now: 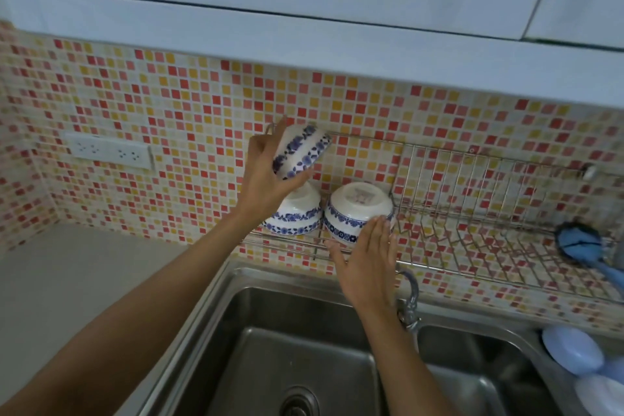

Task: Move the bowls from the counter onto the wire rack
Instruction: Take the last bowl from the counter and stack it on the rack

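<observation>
White porcelain bowls with blue flower bands are the matter here, three of them. One tilted bowl (301, 151) is gripped in the left hand (266, 176), the fingers (275, 132) curled over its far side and the thumb pressed under its rim, so that it hangs in the air just above the others. Straight below that thumb, a second bowl (297, 213) sits upside down on the left end of the wall-mounted chromed wire rack (472, 186). Touching or almost touching it on the right, a third bowl (358, 209) also rests upside down on the rack, its foot ring facing up. The right hand (368, 257) is spread open and holds nothing; its fingertips (380, 223) lie against, or just short of, the lower right side of that third bowl. Beneath both wrists is the stainless steel sink (297, 348), and a chrome tap (410, 297) stands just right of the right wrist. Far to the right of the fingers, a blue brush (579, 241) lies on the rack.
</observation>
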The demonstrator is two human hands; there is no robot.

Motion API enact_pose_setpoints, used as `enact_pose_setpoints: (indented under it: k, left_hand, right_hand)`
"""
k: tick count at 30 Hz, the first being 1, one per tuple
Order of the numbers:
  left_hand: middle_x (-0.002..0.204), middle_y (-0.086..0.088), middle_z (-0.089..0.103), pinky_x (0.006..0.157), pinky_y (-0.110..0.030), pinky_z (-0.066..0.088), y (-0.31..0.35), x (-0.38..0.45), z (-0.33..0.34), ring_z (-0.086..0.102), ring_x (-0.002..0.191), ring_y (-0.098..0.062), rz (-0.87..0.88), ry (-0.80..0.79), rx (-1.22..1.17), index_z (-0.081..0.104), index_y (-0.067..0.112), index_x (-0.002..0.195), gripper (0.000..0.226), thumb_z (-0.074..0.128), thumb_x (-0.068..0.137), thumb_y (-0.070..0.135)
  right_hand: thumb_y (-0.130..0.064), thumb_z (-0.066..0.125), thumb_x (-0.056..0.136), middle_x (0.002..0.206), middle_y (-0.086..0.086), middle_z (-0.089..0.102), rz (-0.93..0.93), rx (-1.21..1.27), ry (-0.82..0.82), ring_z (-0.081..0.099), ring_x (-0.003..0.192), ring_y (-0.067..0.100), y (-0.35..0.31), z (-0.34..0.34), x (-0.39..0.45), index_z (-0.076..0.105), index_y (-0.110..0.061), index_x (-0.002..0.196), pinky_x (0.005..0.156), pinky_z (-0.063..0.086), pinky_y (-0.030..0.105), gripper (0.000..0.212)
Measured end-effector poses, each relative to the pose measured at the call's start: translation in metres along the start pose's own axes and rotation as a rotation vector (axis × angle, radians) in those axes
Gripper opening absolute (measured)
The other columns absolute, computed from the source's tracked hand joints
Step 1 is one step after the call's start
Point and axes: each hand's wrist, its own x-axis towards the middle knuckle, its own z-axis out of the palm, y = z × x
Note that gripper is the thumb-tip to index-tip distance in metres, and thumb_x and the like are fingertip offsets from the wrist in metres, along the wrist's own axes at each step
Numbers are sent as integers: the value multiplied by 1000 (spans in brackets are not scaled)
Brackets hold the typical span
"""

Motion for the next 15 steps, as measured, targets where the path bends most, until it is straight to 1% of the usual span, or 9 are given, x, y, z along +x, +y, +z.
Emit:
enact_pose_setpoints:
  k: [2,6,8,9,10,12,15]
  left_hand:
    - [131,-10,33,100,-20,36,-6,-1,8,40,118,-18,91,-56,98,18,31,148,91,74,78,39]
    - [136,-16,37,106,-45,39,-23,-3,20,38,127,-31,300,-166,438,17,27,149,92,71,77,46]
    - [134,-20,42,108,-55,34,-29,-6,25,36,127,-34,378,-218,548,17,24,149,93,70,77,47]
    - [133,-22,45,111,-58,29,-34,-8,27,35,126,-34,413,-239,591,16,22,148,94,70,76,47]
    - [131,-23,47,114,-57,23,-38,-10,30,35,125,-33,439,-256,624,16,19,148,95,71,75,46]
    - [128,-24,49,113,-53,16,-44,-15,33,32,123,-31,460,-280,648,14,14,148,99,73,74,43]
    - [129,-24,49,113,-48,13,-51,-18,36,34,122,-31,443,-303,640,6,16,148,106,75,73,41]
  right_hand:
    - [-77,-3,81,158,16,-15,1,-4,1,-15,147,25,0,0,0,-12,-3,149,120,-5,43,101]
    - [-74,8,87,158,14,-15,8,4,-12,-17,146,22,-1,0,-2,-12,-4,149,120,-7,42,96]
    - [-74,10,87,158,14,-16,13,3,-12,-17,146,22,-1,-2,-2,-12,-3,149,120,-7,41,96]
    - [-74,10,87,158,14,-16,15,0,-15,-17,146,22,-2,-2,-1,-12,-3,149,120,-7,41,96]
    - [-74,10,87,158,14,-15,19,0,-15,-16,146,22,-2,-3,-1,-11,-3,149,120,-7,41,96]
    - [-74,11,87,158,15,-14,24,11,-9,-14,146,23,-3,-3,-1,-10,-3,149,120,-6,41,97]
    - [-74,13,87,159,14,-14,29,29,-14,-14,147,24,-3,-3,-1,-10,-4,150,120,-6,41,97]
